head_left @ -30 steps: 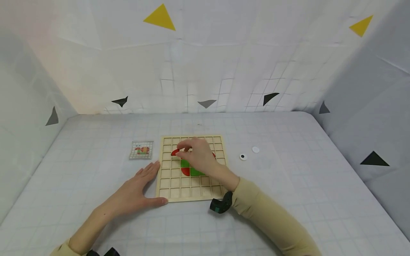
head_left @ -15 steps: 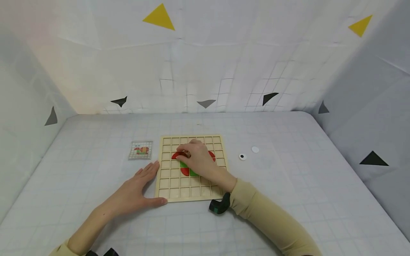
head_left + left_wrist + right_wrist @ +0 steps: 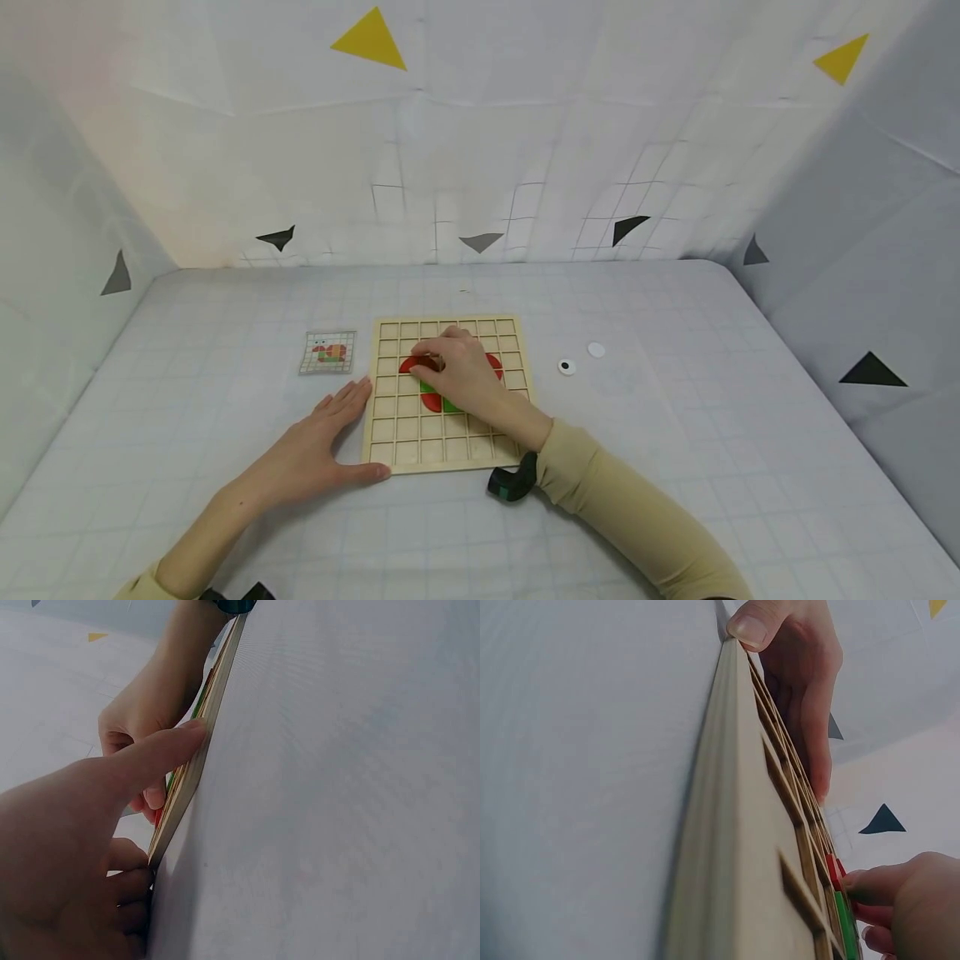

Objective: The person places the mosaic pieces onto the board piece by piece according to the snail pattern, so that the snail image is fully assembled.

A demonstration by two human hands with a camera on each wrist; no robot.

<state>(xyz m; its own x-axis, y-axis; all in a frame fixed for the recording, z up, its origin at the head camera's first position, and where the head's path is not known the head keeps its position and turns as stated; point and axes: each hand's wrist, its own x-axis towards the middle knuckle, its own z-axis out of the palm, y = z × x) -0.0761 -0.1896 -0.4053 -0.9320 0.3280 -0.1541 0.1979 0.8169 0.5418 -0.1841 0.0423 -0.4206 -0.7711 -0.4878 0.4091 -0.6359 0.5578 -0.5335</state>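
Observation:
A wooden grid board [image 3: 408,429] lies on the table with red and green pieces in its cells. My right hand [image 3: 472,375] is over the board's middle, thumb and forefinger pinching a red rounded piece [image 3: 408,364] down at the grid. The right wrist view shows the thumb against this red piece [image 3: 835,871], beside a green piece [image 3: 846,922]. Another red piece [image 3: 431,402] and a green piece [image 3: 452,407] sit nearer me, partly covered by the hand. My left hand [image 3: 315,454] rests with fingers and thumb spread, touching the board's left edge and near corner.
A small picture card [image 3: 327,352] with a gridded red and green figure lies left of the board. To the right are a white disc with a black dot [image 3: 567,367] and a plain white disc [image 3: 596,350]. White sheeting walls [image 3: 480,150] surround the table.
My right hand has lowered slightly, bringing the red piece from above the board down to the grid. The left hand has stayed at the board's edge.

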